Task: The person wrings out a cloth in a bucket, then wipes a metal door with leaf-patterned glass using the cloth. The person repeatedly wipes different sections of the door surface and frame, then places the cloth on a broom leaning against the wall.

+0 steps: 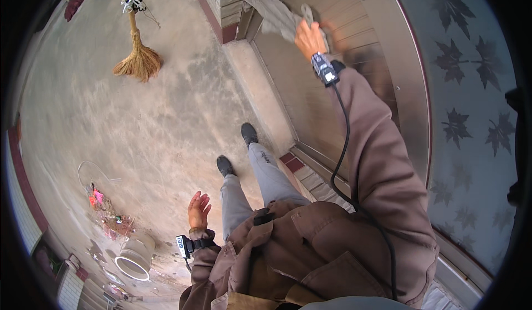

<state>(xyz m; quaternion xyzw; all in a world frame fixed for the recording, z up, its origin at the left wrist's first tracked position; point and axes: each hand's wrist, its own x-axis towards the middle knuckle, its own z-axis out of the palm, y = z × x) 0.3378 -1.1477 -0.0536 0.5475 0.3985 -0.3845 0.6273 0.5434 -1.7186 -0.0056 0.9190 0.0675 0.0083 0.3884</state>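
My right hand [309,39] is closed on a grey-white cloth [278,16] and presses it against the lower metal panel of a door [282,64]. Part of the cloth trails left to the door frame. Above that panel is glass with a leaf pattern [455,131]. At the lower left, my left hand [199,210] hangs in the air beside my body, fingers apart and holding nothing. Both wrists carry a small strapped device; a black cable runs from the right one along the sleeve.
A straw broom [139,60] is at the upper left. A white bucket [135,256] stands at the lower left beside a heap of litter and twigs [114,222]. A raised concrete sill [262,98] runs along the door, close to my feet. A brick pillar [232,2] adjoins the door frame.
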